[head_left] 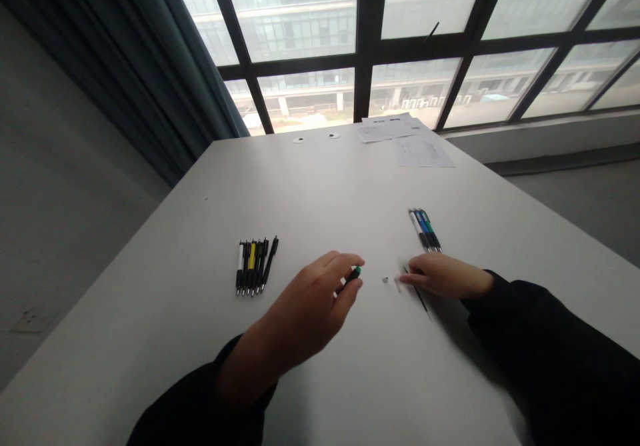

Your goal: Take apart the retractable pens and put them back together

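Note:
My left hand (313, 299) is closed around a dark pen barrel (353, 275) with a green end; most of the barrel is hidden by the fingers. To the right, my right hand (435, 275) is low over the table, its fingers curled together at a thin black pen refill (421, 300) that slants down toward me. The exact grip is partly hidden. Close by its fingertips lies a small, pale, blurred piece (398, 285), perhaps a spring. Between the two hands sits a tiny pen tip (385, 279).
Several black pens, some with white or yellow barrels (252, 257), lie in a row at the left. Beyond my right hand is a group of white, blue and green pens (425, 230). Printed papers (423, 151) lie at the table's (310, 193) far edge, by the window.

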Motion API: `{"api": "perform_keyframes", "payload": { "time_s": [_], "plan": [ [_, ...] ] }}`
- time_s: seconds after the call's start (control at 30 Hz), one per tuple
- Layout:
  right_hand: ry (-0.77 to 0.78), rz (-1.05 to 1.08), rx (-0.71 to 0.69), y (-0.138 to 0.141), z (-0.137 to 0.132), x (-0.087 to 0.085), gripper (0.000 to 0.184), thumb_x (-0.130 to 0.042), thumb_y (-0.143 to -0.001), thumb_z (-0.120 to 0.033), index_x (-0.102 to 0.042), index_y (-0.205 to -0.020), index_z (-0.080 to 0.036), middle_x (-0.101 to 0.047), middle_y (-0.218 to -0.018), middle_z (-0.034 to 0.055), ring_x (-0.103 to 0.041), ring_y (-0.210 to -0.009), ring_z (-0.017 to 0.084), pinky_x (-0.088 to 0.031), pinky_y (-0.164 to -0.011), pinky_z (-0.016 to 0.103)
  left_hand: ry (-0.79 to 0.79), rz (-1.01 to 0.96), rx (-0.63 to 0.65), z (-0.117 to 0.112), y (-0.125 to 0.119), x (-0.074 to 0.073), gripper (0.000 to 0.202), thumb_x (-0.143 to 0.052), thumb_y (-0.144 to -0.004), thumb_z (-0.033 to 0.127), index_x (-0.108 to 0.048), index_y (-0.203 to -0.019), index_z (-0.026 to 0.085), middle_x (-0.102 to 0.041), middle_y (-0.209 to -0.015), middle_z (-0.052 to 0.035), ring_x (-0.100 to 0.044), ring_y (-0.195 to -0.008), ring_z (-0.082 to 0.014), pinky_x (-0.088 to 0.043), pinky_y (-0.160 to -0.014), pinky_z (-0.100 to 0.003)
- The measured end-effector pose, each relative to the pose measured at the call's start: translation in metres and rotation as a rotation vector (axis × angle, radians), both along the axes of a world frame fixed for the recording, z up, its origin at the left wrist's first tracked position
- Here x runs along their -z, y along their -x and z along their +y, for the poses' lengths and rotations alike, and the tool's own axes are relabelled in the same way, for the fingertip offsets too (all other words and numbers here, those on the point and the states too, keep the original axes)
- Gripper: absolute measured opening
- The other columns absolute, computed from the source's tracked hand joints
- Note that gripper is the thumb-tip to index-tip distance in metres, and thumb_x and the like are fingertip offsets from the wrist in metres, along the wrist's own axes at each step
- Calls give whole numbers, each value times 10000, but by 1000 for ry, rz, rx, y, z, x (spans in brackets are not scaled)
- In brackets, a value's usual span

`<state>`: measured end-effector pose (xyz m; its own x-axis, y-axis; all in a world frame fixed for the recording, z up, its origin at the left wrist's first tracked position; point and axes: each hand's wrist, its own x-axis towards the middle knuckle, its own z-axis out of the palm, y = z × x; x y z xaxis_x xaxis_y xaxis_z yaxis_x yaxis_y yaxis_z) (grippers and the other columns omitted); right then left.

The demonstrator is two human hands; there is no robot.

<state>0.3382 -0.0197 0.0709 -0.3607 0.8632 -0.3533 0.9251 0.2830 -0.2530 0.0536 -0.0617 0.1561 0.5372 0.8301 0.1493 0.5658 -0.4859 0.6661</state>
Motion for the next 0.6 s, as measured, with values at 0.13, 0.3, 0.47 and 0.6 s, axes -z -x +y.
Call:
{"api": "perform_keyframes", "payload": {
  "time_s": [0.13,0.3,0.47,0.6],
  "plan": [
    [-21,25,27,-3,4,0,585,-386,-979,-594,-632,-643,-182,-634,-614,61,-499,-563,158,-305,-566,291,172,-36,-50,9,-8,20,185,-590,-923,261,-652,-1086,200,-698,-900,-30,-666,-643,-126,-525,-641,-250],
    [-5,65,44,-7,8,-1,659,-302,-991,-612,-626,-610,-183,-595,-544,53,-475,-514,149,-313,-571,295,326,-46,-119,23,-24,58,161,-613,-906,336,-631,-1000,207,-672,-732,28,-662,-589,-125,-481,-591,-233],
    [32,95,63,-13,10,-4,655,-302,-1000,-589,-625,-605,-178,-597,-513,57,-505,-490,151,-341,-582,292,296,30,-196,28,-39,88,170,-655,-861,361,-614,-896,199,-675,-700,15,-634,-650,-163,-446,-611,-263],
    [40,111,72,-16,11,-4,659,-311,-1002,-589,-625,-595,-177,-618,-522,65,-523,-487,152,-364,-586,288,256,82,-214,29,-45,102,203,-632,-881,407,-606,-909,207,-666,-696,22,-613,-650,-162,-415,-612,-266]
  ]
}}
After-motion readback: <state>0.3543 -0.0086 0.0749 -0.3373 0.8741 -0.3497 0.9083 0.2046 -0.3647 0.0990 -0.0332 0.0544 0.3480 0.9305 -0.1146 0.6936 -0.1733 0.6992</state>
